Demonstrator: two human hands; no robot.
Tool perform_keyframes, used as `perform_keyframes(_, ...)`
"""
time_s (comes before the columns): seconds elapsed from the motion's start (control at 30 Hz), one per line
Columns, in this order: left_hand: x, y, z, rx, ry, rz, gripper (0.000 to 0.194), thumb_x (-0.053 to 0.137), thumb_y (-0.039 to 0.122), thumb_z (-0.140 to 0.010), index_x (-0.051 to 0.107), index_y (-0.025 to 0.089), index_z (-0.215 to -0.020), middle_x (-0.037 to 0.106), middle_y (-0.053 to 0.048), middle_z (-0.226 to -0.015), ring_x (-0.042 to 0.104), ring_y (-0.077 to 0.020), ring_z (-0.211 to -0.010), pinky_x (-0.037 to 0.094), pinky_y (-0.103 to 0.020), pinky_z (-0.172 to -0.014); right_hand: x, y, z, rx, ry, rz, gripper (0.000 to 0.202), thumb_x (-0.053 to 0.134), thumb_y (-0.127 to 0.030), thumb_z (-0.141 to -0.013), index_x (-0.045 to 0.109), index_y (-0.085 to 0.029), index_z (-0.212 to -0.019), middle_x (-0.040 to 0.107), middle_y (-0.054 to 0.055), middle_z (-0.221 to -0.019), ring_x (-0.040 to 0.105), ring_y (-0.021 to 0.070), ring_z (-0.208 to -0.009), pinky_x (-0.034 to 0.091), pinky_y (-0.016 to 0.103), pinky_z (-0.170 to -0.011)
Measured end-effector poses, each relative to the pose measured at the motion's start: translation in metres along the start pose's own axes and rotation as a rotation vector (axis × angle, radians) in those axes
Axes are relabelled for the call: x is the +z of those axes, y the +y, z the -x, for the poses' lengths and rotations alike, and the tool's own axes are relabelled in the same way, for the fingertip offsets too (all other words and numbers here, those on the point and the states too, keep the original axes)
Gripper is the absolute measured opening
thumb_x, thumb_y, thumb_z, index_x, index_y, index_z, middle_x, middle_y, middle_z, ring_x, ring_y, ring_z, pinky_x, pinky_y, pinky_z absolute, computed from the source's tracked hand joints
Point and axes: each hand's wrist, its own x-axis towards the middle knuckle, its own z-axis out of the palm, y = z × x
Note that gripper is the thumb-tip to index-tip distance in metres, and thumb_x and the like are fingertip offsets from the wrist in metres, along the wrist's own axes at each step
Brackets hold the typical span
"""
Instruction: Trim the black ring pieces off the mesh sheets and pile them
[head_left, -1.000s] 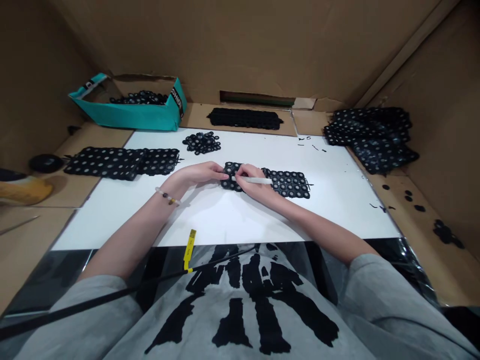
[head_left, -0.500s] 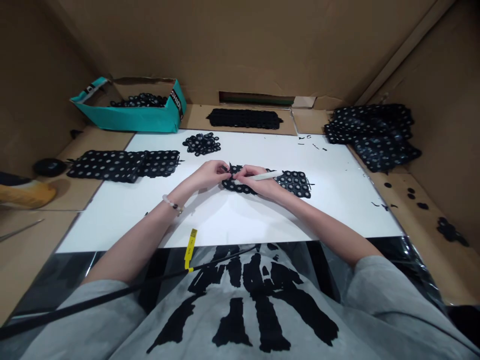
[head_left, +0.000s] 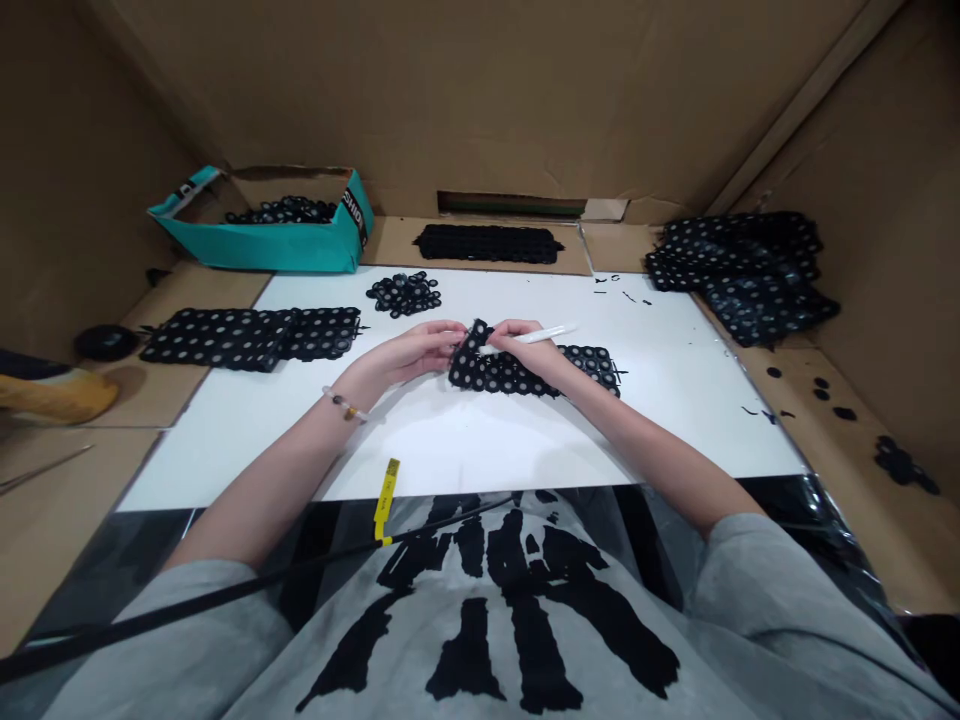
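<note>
My left hand [head_left: 427, 350] pinches the left end of a black sheet of joined rings with pale centres [head_left: 506, 376]. That end is lifted and folded up off the white board. In my right hand [head_left: 529, 348] is a slim white pen-shaped tool [head_left: 551, 333], its tip pointing left at the raised part of the sheet. My right hand covers part of the sheet's middle; its right end lies flat. Just behind my left hand is a small pile of loose black rings [head_left: 405, 293].
A teal box [head_left: 262, 243] with more rings stands at the back left. Dotted black sheets lie left [head_left: 217, 338] and right [head_left: 739, 250]. Against the back cardboard wall [head_left: 480, 100] is a black strip bundle [head_left: 487, 243]. Tweezers [head_left: 45, 468] lie far left. Black scraps dot the right side.
The sheet's left end has come up and folded over between my hands. My right hand has moved slightly right and up with the white pen-shaped tool.
</note>
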Motion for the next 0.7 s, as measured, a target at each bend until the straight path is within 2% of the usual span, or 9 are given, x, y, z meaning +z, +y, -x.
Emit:
perform_keyframes(0.13,0.000,-0.001,0.000,-0.019,-0.083,-0.179,0.038,0.084,0.040,-0.071,0.067,0.013,-0.090,0.065,-0.004,-0.079,0.058,-0.0107,-0.064,0.047,-0.023,-0.059,0.003,-0.002,0.004,-0.007,0.028,0.007,0.021,0.068,-0.040,-0.074,0.068,-0.020,-0.071,0.071,0.002,-0.081,0.065,0.0201,-0.085,0.048,0.034,-0.088)
perform_keyframes(0.23,0.000,-0.001,-0.001,-0.013,-0.108,-0.273,0.038,0.076,0.048,-0.078,0.065,0.012,-0.076,0.062,-0.005,-0.068,0.055,-0.0117,-0.057,0.045,-0.023,-0.054,0.005,-0.006,0.006,-0.024,0.055,-0.002,0.021,0.067,-0.040,-0.075,0.068,-0.020,-0.071,0.071,0.001,-0.080,0.064,0.0198,-0.084,0.047,0.033,-0.086)
perform_keyframes(0.33,-0.002,0.000,-0.002,-0.066,-0.092,-0.192,0.047,0.056,0.056,-0.088,0.065,0.013,-0.073,0.065,-0.010,-0.069,0.060,-0.0169,-0.061,0.050,-0.028,-0.057,0.006,-0.010,0.008,0.001,0.104,0.005,0.021,0.065,-0.040,-0.075,0.067,-0.020,-0.071,0.070,0.001,-0.077,0.063,0.0192,-0.080,0.048,0.033,-0.083)
perform_keyframes(0.43,-0.003,0.000,-0.003,-0.111,-0.072,-0.126,0.047,0.047,0.053,-0.089,0.065,0.013,-0.072,0.066,-0.012,-0.070,0.061,-0.0205,-0.063,0.052,-0.032,-0.059,0.007,-0.010,0.009,0.024,0.124,0.021,0.020,0.065,-0.039,-0.075,0.066,-0.020,-0.069,0.069,0.001,-0.075,0.062,0.0189,-0.077,0.048,0.032,-0.080)
perform_keyframes(0.6,0.003,-0.007,-0.004,-0.014,0.002,-0.410,0.030,0.073,0.042,-0.078,0.063,0.014,-0.076,0.062,-0.006,-0.066,0.055,-0.0147,-0.055,0.046,-0.026,-0.051,0.010,-0.005,0.010,0.001,0.116,0.034,0.018,0.064,-0.037,-0.076,0.067,-0.020,-0.072,0.070,0.001,-0.078,0.064,0.0203,-0.082,0.049,0.034,-0.085)
perform_keyframes(0.7,0.004,-0.011,-0.005,0.016,0.034,-0.516,0.027,0.079,0.036,-0.074,0.064,0.015,-0.079,0.061,-0.003,-0.067,0.053,-0.0123,-0.054,0.043,-0.024,-0.049,0.010,-0.006,0.011,-0.017,0.131,0.041,0.017,0.063,-0.037,-0.078,0.067,-0.021,-0.072,0.074,0.003,-0.091,0.066,0.0222,-0.093,0.048,0.037,-0.094)
